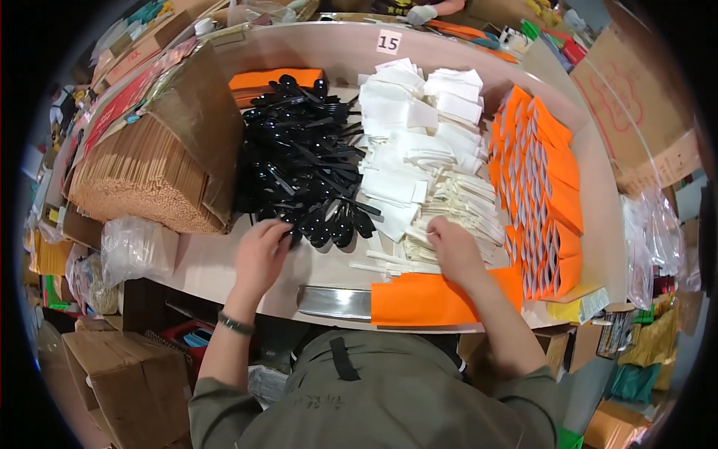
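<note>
The plastic spoons (303, 165) are glossy black. The folded napkins (411, 127) are white, and the slim wrapped packets (464, 213) beside them look cream, perhaps toothpicks. The paper sleeves (542, 179) are bright orange with pale insides. The bundled chopsticks (138, 183) are tan, in a brown carton (202, 120). The table (314, 49) is pale beige.

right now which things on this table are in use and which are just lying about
In use:
left hand on the black plastic spoons
right hand on the paper-wrapped sticks
orange sleeve flat at the table edge

Lying about:
white napkins
stacked orange sleeves
box of wooden chopsticks
cardboard boxes on the floor
</note>
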Demonstrator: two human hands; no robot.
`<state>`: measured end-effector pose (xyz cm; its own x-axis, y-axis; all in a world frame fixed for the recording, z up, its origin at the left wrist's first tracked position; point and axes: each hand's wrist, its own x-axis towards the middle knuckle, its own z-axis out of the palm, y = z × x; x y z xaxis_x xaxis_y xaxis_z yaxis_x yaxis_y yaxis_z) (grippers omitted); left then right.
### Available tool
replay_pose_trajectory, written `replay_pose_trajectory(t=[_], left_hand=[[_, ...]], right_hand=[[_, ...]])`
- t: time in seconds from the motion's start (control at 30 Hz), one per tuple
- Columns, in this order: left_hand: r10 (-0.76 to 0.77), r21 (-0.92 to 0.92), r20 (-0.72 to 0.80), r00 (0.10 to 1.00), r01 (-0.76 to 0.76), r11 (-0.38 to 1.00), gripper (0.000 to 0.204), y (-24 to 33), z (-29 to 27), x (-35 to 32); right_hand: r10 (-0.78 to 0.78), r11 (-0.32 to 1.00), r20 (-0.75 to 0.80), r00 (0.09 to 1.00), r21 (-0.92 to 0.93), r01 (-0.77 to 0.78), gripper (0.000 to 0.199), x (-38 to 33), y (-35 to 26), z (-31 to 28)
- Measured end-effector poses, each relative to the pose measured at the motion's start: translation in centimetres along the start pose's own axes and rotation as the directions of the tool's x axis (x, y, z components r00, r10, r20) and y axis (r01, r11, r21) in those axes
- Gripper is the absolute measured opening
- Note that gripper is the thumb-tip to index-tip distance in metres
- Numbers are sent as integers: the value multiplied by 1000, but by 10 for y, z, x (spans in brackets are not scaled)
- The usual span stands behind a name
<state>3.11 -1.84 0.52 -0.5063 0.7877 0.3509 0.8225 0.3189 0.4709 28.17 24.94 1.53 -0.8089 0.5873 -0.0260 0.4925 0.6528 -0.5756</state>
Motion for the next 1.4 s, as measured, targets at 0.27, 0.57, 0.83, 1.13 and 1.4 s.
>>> replay_pose_trajectory(t=[0.27,0.57,0.83,1.13,1.4], left_hand=[[347,74,179,921,-364,928,13,7,56,108],[70,-72,-7,998,-70,995,14,7,36,93],[-130,-292,-115,985,92,952,19,-1,20,79],[110,-68,-285,952,-135,989,19,2,3,70],[124,53,-254,959,-114,992,13,3,-2,70]], right_hand=[[-317,947,74,946,-21,319,16,22,-28,35],[-170,985,215,962,20,170,18,-3,-27,41],[-539,842,34,842,43,538,12,9,-44,46],[-254,965,186,949,-16,262,15,18,-44,34],[-339,898,286,896,-186,399,12,23,-46,36]])
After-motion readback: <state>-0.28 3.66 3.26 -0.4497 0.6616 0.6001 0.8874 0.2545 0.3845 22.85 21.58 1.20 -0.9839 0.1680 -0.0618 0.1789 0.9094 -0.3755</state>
